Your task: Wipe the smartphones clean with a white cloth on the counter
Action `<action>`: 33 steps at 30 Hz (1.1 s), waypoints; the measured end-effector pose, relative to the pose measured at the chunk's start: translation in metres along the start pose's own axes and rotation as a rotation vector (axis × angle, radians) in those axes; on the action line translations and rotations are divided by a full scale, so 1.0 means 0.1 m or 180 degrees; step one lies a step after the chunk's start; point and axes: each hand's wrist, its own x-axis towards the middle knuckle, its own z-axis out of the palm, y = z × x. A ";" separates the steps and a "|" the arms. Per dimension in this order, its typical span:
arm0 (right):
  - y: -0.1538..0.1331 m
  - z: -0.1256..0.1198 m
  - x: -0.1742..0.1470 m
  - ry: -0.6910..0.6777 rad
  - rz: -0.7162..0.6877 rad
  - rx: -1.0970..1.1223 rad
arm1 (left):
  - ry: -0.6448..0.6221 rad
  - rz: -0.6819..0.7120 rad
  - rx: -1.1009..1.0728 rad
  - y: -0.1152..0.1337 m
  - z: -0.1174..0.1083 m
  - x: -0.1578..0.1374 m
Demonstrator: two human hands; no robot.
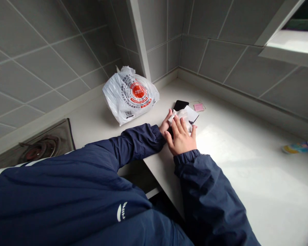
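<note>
My left hand (pixel 165 125) is at the left edge of a flat black object (pixel 181 105), perhaps a phone, and steadies it. Its fingers are partly hidden. Over that object lies a crumpled white tissue (pixel 181 113). My right hand (pixel 182 138) presses down on the tissue with its fingers stretched out and slightly spread. A white card-like piece (pixel 192 114) with a dark edge sticks out to the right of the tissue. Just beyond it, a small pink tag (pixel 199 107) with a thin loop rests on the counter.
A white plastic bag (pixel 130 95) with red and black print stands on the pale counter (pixel 236 164), left of my hands. At the left is a gas stove (pixel 41 147). A colourful packet or tube (pixel 299 147) lies far right. Grey tiled walls meet behind the counter.
</note>
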 end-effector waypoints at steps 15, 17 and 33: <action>0.22 -0.11 0.34 -0.0095 0.0457 0.0008 | -0.0134 0.0125 0.0122 -0.08 -0.06 0.10; 0.25 -0.13 0.38 -0.0142 0.0532 0.0001 | -0.0183 0.0146 0.0112 -0.09 -0.07 0.11; 0.52 -0.03 0.22 -0.0078 0.0727 0.0330 | -0.0027 -0.0259 0.0280 -0.02 -0.04 0.05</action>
